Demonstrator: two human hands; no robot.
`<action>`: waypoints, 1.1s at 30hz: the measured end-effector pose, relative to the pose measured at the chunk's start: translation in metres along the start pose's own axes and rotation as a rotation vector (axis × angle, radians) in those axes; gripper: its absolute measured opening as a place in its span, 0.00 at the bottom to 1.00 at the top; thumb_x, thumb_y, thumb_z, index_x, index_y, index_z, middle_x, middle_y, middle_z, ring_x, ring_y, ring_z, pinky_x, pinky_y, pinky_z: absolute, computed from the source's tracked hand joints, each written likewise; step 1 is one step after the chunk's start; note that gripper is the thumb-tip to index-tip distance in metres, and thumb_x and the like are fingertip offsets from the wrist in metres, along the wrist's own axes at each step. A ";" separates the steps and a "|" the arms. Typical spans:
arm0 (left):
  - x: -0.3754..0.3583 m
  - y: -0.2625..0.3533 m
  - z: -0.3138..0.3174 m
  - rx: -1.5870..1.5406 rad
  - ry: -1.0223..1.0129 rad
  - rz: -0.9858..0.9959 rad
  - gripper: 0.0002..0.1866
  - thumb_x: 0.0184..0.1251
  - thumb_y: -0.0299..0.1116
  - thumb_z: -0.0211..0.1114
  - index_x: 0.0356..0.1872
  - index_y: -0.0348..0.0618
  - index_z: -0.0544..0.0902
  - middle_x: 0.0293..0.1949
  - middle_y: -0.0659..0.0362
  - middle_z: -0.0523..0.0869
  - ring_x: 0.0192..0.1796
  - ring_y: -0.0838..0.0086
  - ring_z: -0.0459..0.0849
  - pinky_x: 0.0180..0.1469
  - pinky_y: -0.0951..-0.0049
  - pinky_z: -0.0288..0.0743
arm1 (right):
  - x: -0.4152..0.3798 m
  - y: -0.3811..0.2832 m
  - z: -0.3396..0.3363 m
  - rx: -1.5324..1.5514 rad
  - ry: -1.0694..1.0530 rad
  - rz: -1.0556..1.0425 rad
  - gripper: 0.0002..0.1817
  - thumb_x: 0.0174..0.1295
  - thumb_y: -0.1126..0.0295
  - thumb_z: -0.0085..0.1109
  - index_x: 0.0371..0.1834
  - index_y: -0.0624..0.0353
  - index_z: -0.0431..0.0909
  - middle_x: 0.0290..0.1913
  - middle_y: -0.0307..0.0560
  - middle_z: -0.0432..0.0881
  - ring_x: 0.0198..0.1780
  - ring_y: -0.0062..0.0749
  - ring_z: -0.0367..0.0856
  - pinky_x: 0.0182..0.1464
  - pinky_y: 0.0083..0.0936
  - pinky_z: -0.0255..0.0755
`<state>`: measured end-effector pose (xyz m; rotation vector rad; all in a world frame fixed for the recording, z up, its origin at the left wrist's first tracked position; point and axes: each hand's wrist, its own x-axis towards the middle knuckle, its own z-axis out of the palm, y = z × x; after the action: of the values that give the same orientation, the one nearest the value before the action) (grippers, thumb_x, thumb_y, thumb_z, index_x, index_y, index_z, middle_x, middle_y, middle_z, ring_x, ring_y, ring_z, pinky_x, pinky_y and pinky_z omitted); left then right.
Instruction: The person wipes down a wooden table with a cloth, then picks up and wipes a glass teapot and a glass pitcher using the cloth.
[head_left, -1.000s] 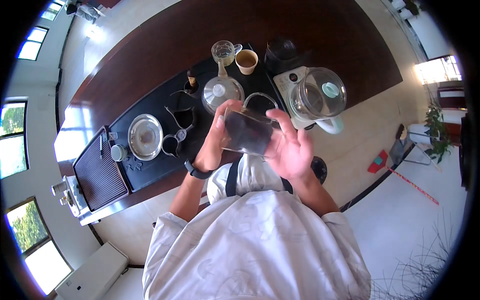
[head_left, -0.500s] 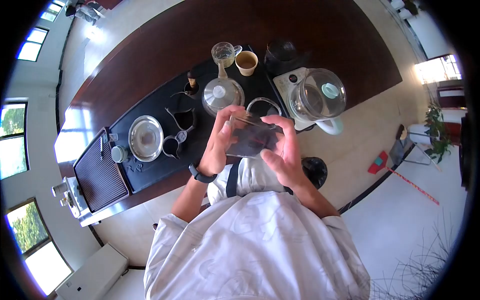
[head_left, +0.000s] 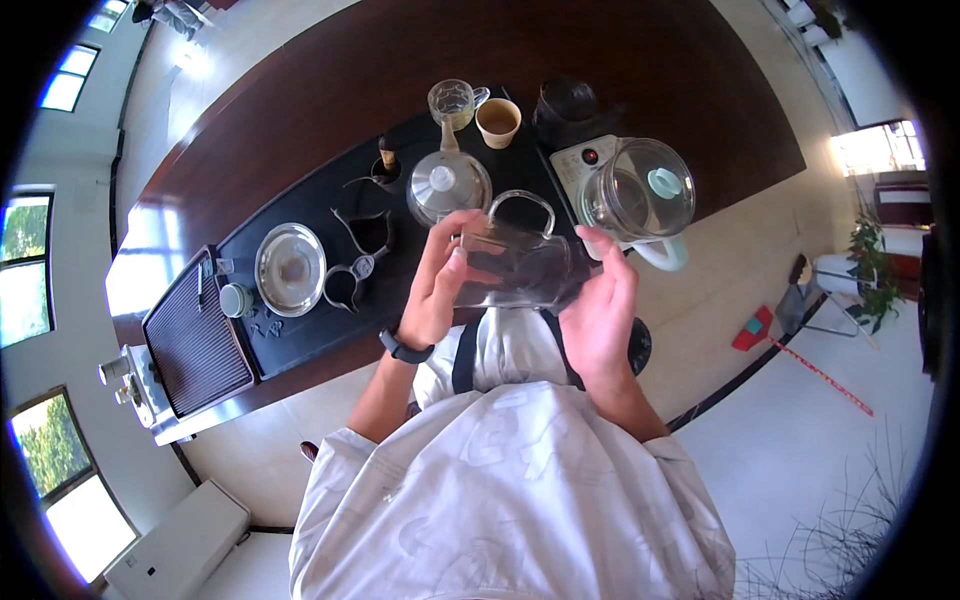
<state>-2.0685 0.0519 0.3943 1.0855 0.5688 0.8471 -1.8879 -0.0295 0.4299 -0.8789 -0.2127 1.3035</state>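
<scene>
I am gripping a clear glass pitcher (head_left: 515, 262) between both hands, my left hand (head_left: 440, 280) wrapping its left side and my right hand (head_left: 600, 305) pressing flat against its right. I am holding it above the black tea tray (head_left: 300, 215), just in front of the lidded teapot (head_left: 447, 185) and beside the glass kettle (head_left: 637, 192).

Your glass pitcher (head_left: 515, 265) is boxed in up front, lidded teapot (head_left: 447, 185) just ahead, glass kettle (head_left: 637, 190) crowding the right, little cups (head_left: 348, 287) and steel bowl (head_left: 290, 269) off left — open room only over the bare dark table (head_left: 640, 70) beyond the tray.
</scene>
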 end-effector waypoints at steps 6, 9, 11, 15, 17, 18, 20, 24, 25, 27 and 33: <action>0.004 0.006 -0.008 0.028 -0.048 -0.082 0.40 0.63 0.27 0.72 0.72 0.45 0.56 0.63 0.53 0.68 0.63 0.67 0.73 0.59 0.66 0.76 | 0.001 -0.001 0.010 -0.203 -0.157 -0.053 0.39 0.73 0.45 0.38 0.81 0.55 0.49 0.67 0.55 0.73 0.65 0.40 0.75 0.70 0.41 0.65; 0.005 0.013 -0.005 0.161 -0.163 -0.079 0.48 0.58 0.26 0.76 0.75 0.45 0.53 0.63 0.56 0.65 0.67 0.66 0.66 0.70 0.61 0.63 | 0.007 0.003 0.010 -0.324 -0.325 -0.051 0.49 0.70 0.38 0.38 0.83 0.59 0.38 0.76 0.56 0.62 0.72 0.43 0.69 0.73 0.40 0.61; 0.005 0.009 -0.011 0.214 -0.192 -0.010 0.50 0.58 0.27 0.77 0.77 0.46 0.52 0.63 0.56 0.65 0.67 0.65 0.66 0.69 0.61 0.63 | 0.009 -0.006 0.010 -0.270 -0.426 0.021 0.49 0.70 0.37 0.38 0.83 0.60 0.37 0.77 0.55 0.59 0.73 0.43 0.67 0.74 0.41 0.59; 0.003 0.012 -0.018 0.285 -0.251 0.098 0.58 0.52 0.33 0.82 0.79 0.43 0.49 0.71 0.49 0.65 0.73 0.62 0.66 0.74 0.59 0.58 | 0.006 -0.011 0.010 0.167 -0.449 0.253 0.47 0.71 0.34 0.35 0.84 0.49 0.37 0.77 0.57 0.61 0.74 0.47 0.66 0.76 0.46 0.56; 0.000 0.012 -0.019 0.222 -0.262 0.100 0.59 0.50 0.31 0.83 0.79 0.43 0.49 0.71 0.49 0.65 0.73 0.62 0.66 0.74 0.59 0.59 | 0.006 -0.016 0.008 0.333 -0.425 0.382 0.42 0.72 0.33 0.34 0.84 0.37 0.40 0.70 0.52 0.72 0.71 0.45 0.70 0.75 0.47 0.58; -0.001 0.011 -0.019 0.163 -0.274 0.097 0.61 0.47 0.28 0.84 0.79 0.44 0.50 0.71 0.49 0.65 0.74 0.62 0.65 0.74 0.58 0.60 | 0.006 -0.016 0.007 0.332 -0.425 0.384 0.42 0.72 0.33 0.34 0.84 0.37 0.40 0.70 0.52 0.72 0.71 0.45 0.70 0.75 0.47 0.58; -0.002 0.010 -0.020 0.159 -0.279 0.100 0.63 0.43 0.24 0.85 0.79 0.45 0.50 0.71 0.48 0.65 0.74 0.62 0.66 0.73 0.57 0.63 | 0.004 -0.016 0.005 0.331 -0.291 0.361 0.40 0.73 0.35 0.35 0.84 0.37 0.41 0.63 0.43 0.79 0.69 0.42 0.73 0.73 0.46 0.61; -0.004 0.011 -0.023 0.308 -0.332 0.159 0.61 0.43 0.24 0.85 0.78 0.45 0.52 0.70 0.49 0.64 0.73 0.61 0.66 0.71 0.53 0.67 | 0.003 -0.013 -0.007 0.386 -0.325 0.361 0.45 0.71 0.35 0.39 0.84 0.41 0.37 0.69 0.54 0.73 0.69 0.43 0.72 0.72 0.46 0.63; -0.005 0.011 -0.023 0.390 -0.350 0.187 0.61 0.43 0.24 0.85 0.78 0.45 0.53 0.69 0.49 0.64 0.73 0.60 0.67 0.71 0.52 0.68 | 0.002 -0.013 -0.008 0.389 -0.318 0.358 0.45 0.71 0.35 0.39 0.84 0.41 0.37 0.69 0.54 0.73 0.69 0.43 0.72 0.72 0.46 0.63; 0.000 0.008 -0.023 0.350 -0.368 0.238 0.59 0.44 0.25 0.85 0.77 0.46 0.55 0.69 0.50 0.64 0.72 0.59 0.68 0.68 0.54 0.73 | 0.002 -0.016 -0.004 0.095 -0.476 0.359 0.53 0.67 0.31 0.41 0.84 0.52 0.32 0.69 0.56 0.72 0.68 0.42 0.74 0.70 0.37 0.66; -0.001 0.011 -0.020 0.366 -0.381 0.298 0.58 0.42 0.26 0.86 0.75 0.46 0.57 0.68 0.50 0.64 0.71 0.58 0.69 0.67 0.54 0.73 | 0.005 -0.018 -0.007 0.128 -0.581 0.363 0.55 0.66 0.28 0.41 0.83 0.55 0.34 0.68 0.65 0.71 0.68 0.46 0.75 0.69 0.40 0.68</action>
<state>-2.0880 0.0637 0.3969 1.6526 0.2461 0.7786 -1.8686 -0.0280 0.4351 -0.4195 -0.4320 1.8757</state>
